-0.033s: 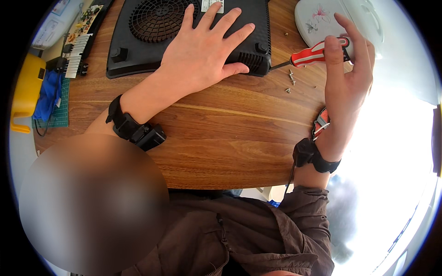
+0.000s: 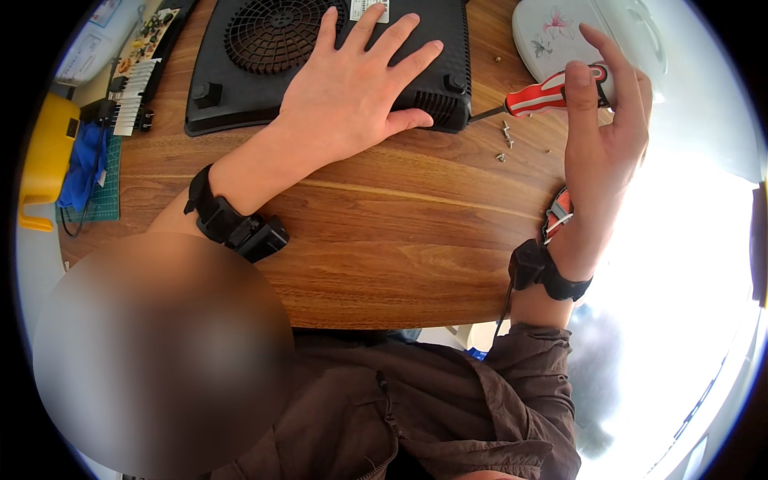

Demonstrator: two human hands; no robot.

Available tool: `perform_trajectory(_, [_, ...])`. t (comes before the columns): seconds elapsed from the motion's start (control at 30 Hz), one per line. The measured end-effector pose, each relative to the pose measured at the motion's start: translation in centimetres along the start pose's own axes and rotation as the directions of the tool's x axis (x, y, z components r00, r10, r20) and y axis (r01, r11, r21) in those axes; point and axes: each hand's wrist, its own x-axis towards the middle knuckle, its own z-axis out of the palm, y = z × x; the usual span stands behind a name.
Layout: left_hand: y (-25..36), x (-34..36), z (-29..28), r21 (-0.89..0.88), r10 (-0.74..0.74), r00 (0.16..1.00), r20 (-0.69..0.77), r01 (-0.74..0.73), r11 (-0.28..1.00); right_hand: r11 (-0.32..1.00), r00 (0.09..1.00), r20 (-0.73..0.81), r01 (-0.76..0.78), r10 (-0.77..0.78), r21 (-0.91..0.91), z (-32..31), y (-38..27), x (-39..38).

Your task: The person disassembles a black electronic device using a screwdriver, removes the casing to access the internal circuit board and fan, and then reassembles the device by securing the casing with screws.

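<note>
A black appliance housing (image 2: 292,104) lies with its vented underside up, showing a round fan grille and stubby feet. My left hand (image 2: 344,100) rests flat on it, fingers spread, the thumb along its near edge. In my right hand (image 2: 608,140) is a red and white screwdriver (image 2: 538,96), held by the handle between thumb and fingers with the index finger raised. Its shaft points left, and the tip meets the housing's near right corner. Whether the tip sits in a gap or only touches the side cannot be made out.
Several small screws (image 2: 507,138) lie right of the housing. A red and grey object (image 2: 558,214) is partly hidden by my right wrist. A white flowered case (image 2: 552,28) stands at the far right. Leftward are a circuit board (image 2: 148,52), a yellow holder (image 2: 48,152) and a green mat (image 2: 104,192).
</note>
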Motion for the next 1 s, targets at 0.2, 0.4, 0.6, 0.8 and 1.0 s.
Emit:
perform_trajectory(0.2, [0.1, 0.1, -0.3, -0.012, 0.009, 1.000, 0.006, -0.009, 1.000, 0.904, 0.989, 0.070, -0.146, 0.129, 0.401, -0.6, -0.6, -0.3])
perform_trajectory(0.4, [-0.1, -0.2, -0.3, -0.026, 0.009, 1.000, 0.028, -0.008, 1.000, 0.841, 0.971, 0.185, -0.225, 0.152, 0.492, -0.1, -1.4, -0.3])
perform_trajectory(0.6, [0.4, -0.7, 1.7, 0.060, -0.013, 0.988, -0.154, 0.022, 0.998, 0.829, 0.990, 0.135, -0.098, 0.028, 0.551, 0.0, -1.2, -0.7])
perform_trajectory(0.8, [0.4, -0.9, 2.0, 0.031, -0.035, 0.995, -0.094, 0.038, 0.999, 0.915, 0.974, 0.162, -0.206, 0.157, 0.348, -0.9, -1.4, -0.4])
perform_trajectory(1.0, [0.4, -0.6, 1.6, 0.015, -0.016, 0.996, -0.083, 0.018, 1.000, 0.883, 0.987, 0.135, -0.139, 0.086, 0.449, -1.0, -0.5, -0.2])
